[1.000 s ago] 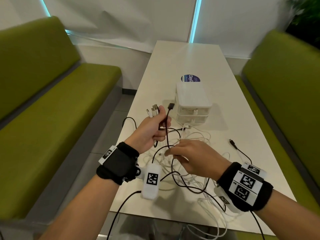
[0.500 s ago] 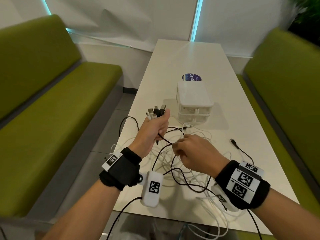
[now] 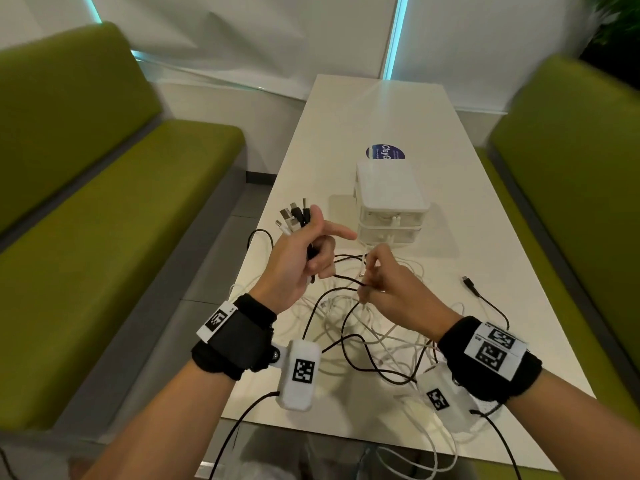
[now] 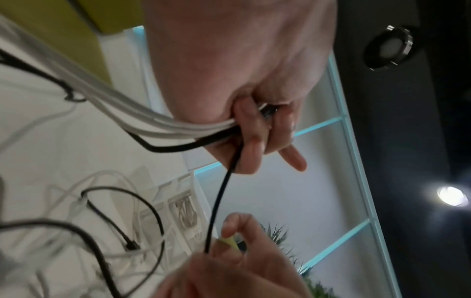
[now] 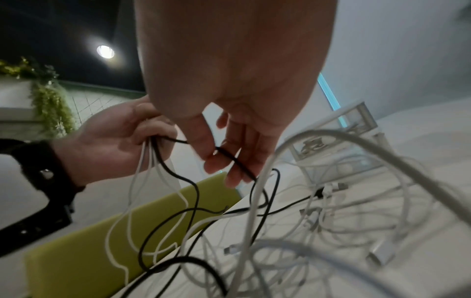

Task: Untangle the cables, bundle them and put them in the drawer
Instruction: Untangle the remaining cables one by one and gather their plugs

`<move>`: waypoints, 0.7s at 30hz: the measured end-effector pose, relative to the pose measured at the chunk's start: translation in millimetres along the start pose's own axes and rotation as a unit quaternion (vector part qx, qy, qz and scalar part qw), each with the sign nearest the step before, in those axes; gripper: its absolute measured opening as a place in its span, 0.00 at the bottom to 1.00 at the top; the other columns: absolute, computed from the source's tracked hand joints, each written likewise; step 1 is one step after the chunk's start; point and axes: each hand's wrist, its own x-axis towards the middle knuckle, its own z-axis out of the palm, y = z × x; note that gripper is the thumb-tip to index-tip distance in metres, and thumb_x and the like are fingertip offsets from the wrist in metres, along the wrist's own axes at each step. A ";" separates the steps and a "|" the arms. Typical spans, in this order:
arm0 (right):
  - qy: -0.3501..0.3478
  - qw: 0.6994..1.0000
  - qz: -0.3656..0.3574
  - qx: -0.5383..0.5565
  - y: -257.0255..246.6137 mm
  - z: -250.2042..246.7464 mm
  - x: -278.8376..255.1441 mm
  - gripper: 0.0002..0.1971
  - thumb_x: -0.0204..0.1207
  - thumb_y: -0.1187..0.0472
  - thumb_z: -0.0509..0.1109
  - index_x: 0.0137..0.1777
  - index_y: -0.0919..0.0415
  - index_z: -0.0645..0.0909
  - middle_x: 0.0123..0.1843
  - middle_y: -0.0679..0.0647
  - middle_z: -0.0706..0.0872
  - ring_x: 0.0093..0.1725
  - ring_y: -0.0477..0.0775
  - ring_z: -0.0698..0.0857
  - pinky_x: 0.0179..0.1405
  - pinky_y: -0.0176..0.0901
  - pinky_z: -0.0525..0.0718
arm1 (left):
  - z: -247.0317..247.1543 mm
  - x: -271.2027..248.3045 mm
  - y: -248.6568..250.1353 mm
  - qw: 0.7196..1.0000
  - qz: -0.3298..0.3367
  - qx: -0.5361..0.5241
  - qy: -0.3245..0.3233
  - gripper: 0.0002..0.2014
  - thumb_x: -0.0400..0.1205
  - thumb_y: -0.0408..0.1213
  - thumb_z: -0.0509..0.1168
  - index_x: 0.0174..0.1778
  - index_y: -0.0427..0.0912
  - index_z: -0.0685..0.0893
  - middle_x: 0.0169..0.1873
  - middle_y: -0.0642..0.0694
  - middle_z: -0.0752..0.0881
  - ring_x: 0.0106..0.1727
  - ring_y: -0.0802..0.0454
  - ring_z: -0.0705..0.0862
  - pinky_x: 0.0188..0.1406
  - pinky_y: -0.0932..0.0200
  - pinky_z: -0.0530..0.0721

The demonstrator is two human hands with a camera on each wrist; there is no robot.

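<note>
My left hand grips a bunch of cable ends, black and white, whose plugs stick up above the fist; its index finger points right. The same grip shows in the left wrist view, where white and black cables run into the curled fingers. My right hand pinches a black cable between thumb and fingers, just right of the left hand. A tangle of white and black cables lies on the table below both hands. The white two-drawer box stands behind them, both drawers pushed in.
The white table is long and narrow, with green benches on both sides. A loose black cable end lies to the right. A round blue sticker is behind the box. Some cables hang over the near edge.
The left hand took the black plug into the bunch and rose slightly; its index finger now sticks out. The right hand moved up along the black cable, closer to the left hand.
</note>
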 end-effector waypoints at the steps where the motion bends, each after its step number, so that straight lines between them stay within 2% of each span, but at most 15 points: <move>1: -0.010 1.000 -0.007 -0.010 1.7 -1.5 2.1 0.14 0.79 0.63 0.70 0.47 0.48 0.66 0.34 0.52 0.85 0.37 0.52 0.84 0.38 0.41 0.79 | 0.2 -0.5 0.3 0.999 0.006 0.031 -0.006 0.28 0.88 0.51 0.50 0.44 0.35 0.90 0.17 0.48 0.63 0.20 0.54 0.59 0.22 0.60 0.63; 4: -0.046 0.993 -0.029 -0.102 3.7 -4.8 7.1 0.09 0.80 0.51 0.71 0.40 0.49 0.76 0.32 0.49 0.81 0.33 0.50 0.78 0.39 0.48 0.79 | 3.9 -3.1 2.0 0.993 0.017 0.115 -0.018 0.28 0.86 0.52 0.54 0.48 0.30 0.89 0.22 0.44 0.70 0.19 0.57 0.62 0.20 0.62 0.63; 7: -0.041 0.987 -0.038 -0.148 4.7 -5.8 10.6 0.17 0.81 0.46 0.69 0.36 0.57 0.79 0.29 0.52 0.80 0.30 0.51 0.76 0.34 0.46 0.74 | 8.2 -3.9 -0.5 0.980 0.015 0.199 -0.008 0.24 0.84 0.54 0.57 0.48 0.39 0.91 0.34 0.41 0.85 0.18 0.58 0.64 0.22 0.60 0.61; 8: -0.025 0.987 -0.046 -0.153 4.6 -7.1 11.4 0.18 0.81 0.46 0.69 0.34 0.57 0.78 0.29 0.53 0.80 0.30 0.51 0.76 0.34 0.46 0.73 | 8.9 -2.7 -2.6 0.965 0.014 0.263 0.000 0.23 0.84 0.55 0.59 0.50 0.41 0.91 0.39 0.42 0.89 0.18 0.59 0.66 0.22 0.62 0.62; 9: -0.002 0.986 -0.059 -0.156 4.0 -8.4 11.0 0.18 0.81 0.46 0.69 0.32 0.54 0.77 0.28 0.51 0.79 0.29 0.49 0.75 0.33 0.45 0.72 | 9.2 -0.9 -4.9 0.937 0.008 0.349 0.005 0.23 0.84 0.56 0.59 0.50 0.41 0.90 0.41 0.43 0.90 0.19 0.60 0.69 0.22 0.65 0.63; 10: 0.019 0.985 -0.075 -0.156 1.9 -9.7 9.9 0.17 0.80 0.47 0.70 0.31 0.50 0.78 0.27 0.49 0.78 0.29 0.48 0.75 0.31 0.43 0.71 | 8.6 1.5 -7.6 0.899 -0.001 0.438 0.000 0.23 0.84 0.57 0.59 0.47 0.41 0.90 0.39 0.43 0.90 0.19 0.60 0.70 0.22 0.67 0.64; 12: 0.037 0.985 -0.103 -0.132 -2.1 -12.6 8.2 0.12 0.79 0.47 0.72 0.33 0.42 0.83 0.28 0.44 0.82 0.30 0.49 0.77 0.31 0.40 0.72 | 6.8 5.6 -9.8 0.830 -0.019 0.557 -0.033 0.24 0.86 0.57 0.57 0.34 0.45 0.86 0.28 0.47 0.87 0.21 0.59 0.73 0.22 0.67 0.65; 13: 0.037 0.987 -0.104 -0.116 -3.3 -14.2 7.8 0.09 0.78 0.46 0.72 0.35 0.41 0.85 0.30 0.42 0.85 0.32 0.49 0.79 0.32 0.41 0.74 | 6.2 6.5 -8.7 0.807 -0.021 0.588 -0.044 0.24 0.86 0.56 0.56 0.27 0.48 0.81 0.24 0.49 0.84 0.22 0.58 0.74 0.23 0.65 0.66; 14: 0.040 0.988 -0.101 -0.109 -3.1 -15.8 8.8 0.11 0.77 0.43 0.71 0.37 0.45 0.87 0.31 0.44 0.86 0.32 0.49 0.80 0.33 0.43 0.76 | 5.0 7.6 -7.5 0.792 -0.018 0.608 -0.047 0.25 0.86 0.55 0.57 0.24 0.50 0.76 0.22 0.51 0.80 0.23 0.56 0.73 0.23 0.64 0.65; 15: 0.042 0.988 -0.098 -0.114 -1.6 -16.9 10.5 0.17 0.76 0.39 0.69 0.37 0.51 0.87 0.29 0.47 0.84 0.31 0.50 0.79 0.33 0.46 0.76 | 3.8 7.5 -4.9 0.788 -0.012 0.615 -0.039 0.24 0.87 0.55 0.57 0.24 0.51 0.75 0.20 0.51 0.76 0.22 0.56 0.72 0.23 0.63 0.64; 16: 0.044 0.988 -0.096 -0.115 0.2 -17.2 12.9 0.22 0.76 0.37 0.67 0.35 0.57 0.84 0.27 0.49 0.81 0.28 0.49 0.76 0.32 0.48 0.74 | 1.6 7.3 -3.4 0.796 -0.005 0.604 -0.021 0.24 0.87 0.54 0.57 0.24 0.50 0.76 0.19 0.52 0.74 0.21 0.56 0.70 0.22 0.63 0.63; 17: 0.049 0.988 -0.095 -0.108 1.0 -17.7 15.1 0.24 0.78 0.39 0.66 0.32 0.60 0.79 0.25 0.51 0.77 0.27 0.49 0.73 0.30 0.48 0.72 | -1.7 6.8 -3.4 0.818 0.005 0.575 0.005 0.24 0.86 0.55 0.57 0.25 0.50 0.79 0.17 0.53 0.73 0.19 0.56 0.67 0.22 0.62 0.62; 19: 0.058 0.989 -0.102 -0.093 1.7 -18.0 17.7 0.23 0.82 0.45 0.66 0.32 0.62 0.74 0.27 0.57 0.76 0.29 0.52 0.74 0.32 0.50 0.72 | -8.6 6.1 -3.7 0.892 0.024 0.447 0.065 0.23 0.86 0.55 0.59 0.27 0.49 0.82 0.19 0.54 0.74 0.19 0.56 0.64 0.23 0.59 0.61; 21: 0.061 0.992 -0.091 -0.068 1.6 -17.7 18.5 0.22 0.84 0.47 0.64 0.35 0.64 0.76 0.32 0.61 0.82 0.33 0.58 0.80 0.37 0.54 0.78 | -13.7 6.2 1.1 0.957 0.040 0.253 0.139 0.18 0.86 0.52 0.62 0.31 0.51 0.81 0.25 0.51 0.78 0.21 0.57 0.65 0.23 0.58 0.62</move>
